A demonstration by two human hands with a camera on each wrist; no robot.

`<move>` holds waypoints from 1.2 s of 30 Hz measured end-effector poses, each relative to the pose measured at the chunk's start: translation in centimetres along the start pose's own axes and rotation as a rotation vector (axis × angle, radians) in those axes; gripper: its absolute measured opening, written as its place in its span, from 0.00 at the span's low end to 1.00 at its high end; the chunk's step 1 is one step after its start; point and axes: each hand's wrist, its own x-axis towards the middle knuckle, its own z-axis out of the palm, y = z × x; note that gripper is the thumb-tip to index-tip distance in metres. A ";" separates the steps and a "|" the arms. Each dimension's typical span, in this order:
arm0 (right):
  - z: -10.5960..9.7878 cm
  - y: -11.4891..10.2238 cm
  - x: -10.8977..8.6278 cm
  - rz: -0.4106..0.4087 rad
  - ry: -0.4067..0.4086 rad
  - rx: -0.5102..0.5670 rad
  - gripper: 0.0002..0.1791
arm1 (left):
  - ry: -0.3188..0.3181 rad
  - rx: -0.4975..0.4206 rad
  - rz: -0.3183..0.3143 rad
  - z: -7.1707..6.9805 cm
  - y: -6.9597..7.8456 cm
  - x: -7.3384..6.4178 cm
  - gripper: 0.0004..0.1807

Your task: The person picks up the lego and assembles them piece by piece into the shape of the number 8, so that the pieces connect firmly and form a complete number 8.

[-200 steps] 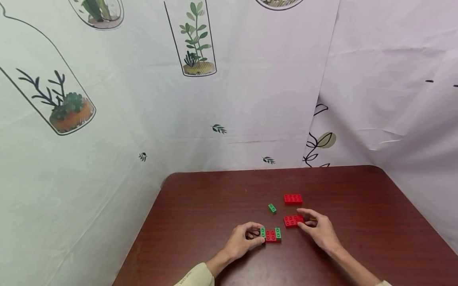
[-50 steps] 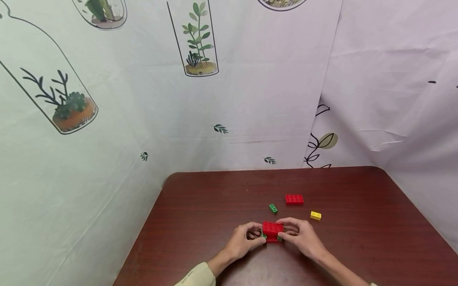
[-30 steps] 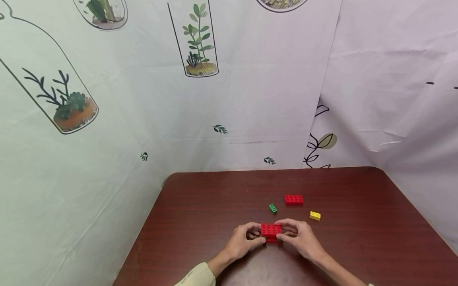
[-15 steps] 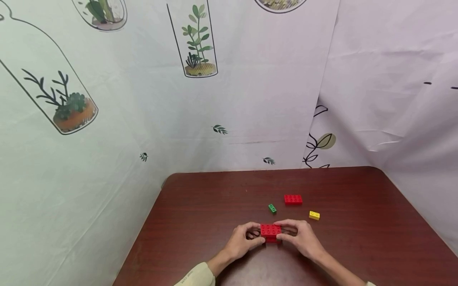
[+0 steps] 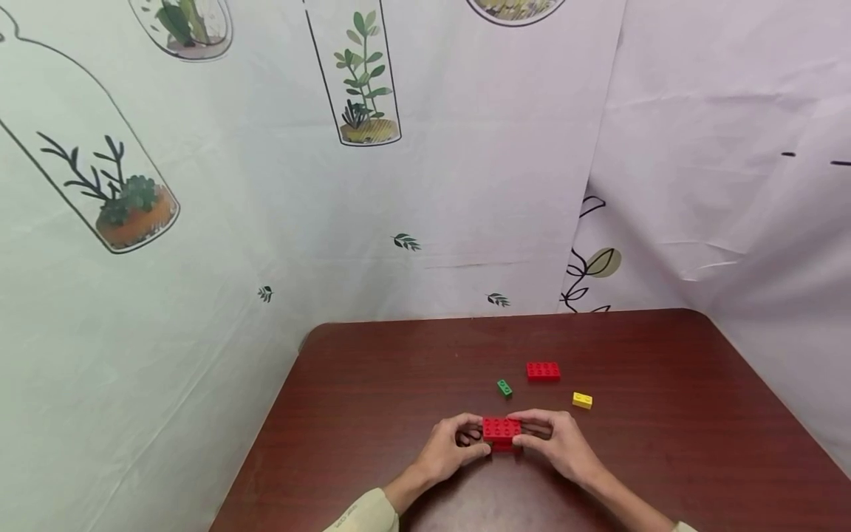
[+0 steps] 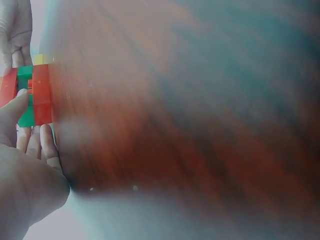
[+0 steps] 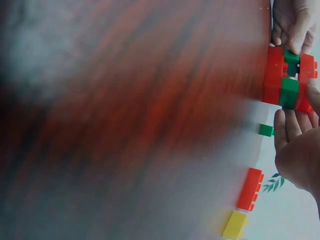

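Note:
Both hands meet at a small stack of toy building bricks on the table. An eight-stud red brick (image 5: 501, 426) lies on top; two green bricks (image 7: 289, 93) separate it from a lower red brick (image 7: 273, 75), leaving an opening between them. My left hand (image 5: 442, 448) grips the stack's left end, its thumb against the left green brick (image 6: 26, 118). From the right, my right hand (image 5: 562, 446) pinches the top red brick between thumb and fingers. The head view mostly hides the green bricks under the top one; whether the studs are fully seated I cannot tell.
Behind the stack lie a loose green two-stud brick (image 5: 504, 388), another eight-stud red brick (image 5: 543, 371) and a yellow two-stud brick (image 5: 582, 400). The brown table (image 5: 372, 377) meets a printed cloth backdrop (image 5: 465, 185) at its far edge.
My right hand has brought a red brick from the right onto the green bricks and lowered it slightly. The left hand has stayed at the stack's left end.

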 end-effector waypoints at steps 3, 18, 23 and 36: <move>0.0 0.2 -0.1 0.000 0.010 0.004 0.19 | -0.004 0.015 0.012 0.0 -0.1 0.0 0.19; -0.4 0.1 0.0 0.019 -0.062 0.060 0.22 | -0.042 -0.004 0.013 -0.4 1.0 0.0 0.22; -0.5 -0.2 -0.1 -0.022 -0.059 0.017 0.26 | -0.025 -0.013 0.051 -0.8 1.5 0.2 0.22; -1.0 -0.4 -0.5 -0.033 0.004 -0.066 0.23 | 0.014 0.029 0.086 -1.2 2.4 -0.2 0.19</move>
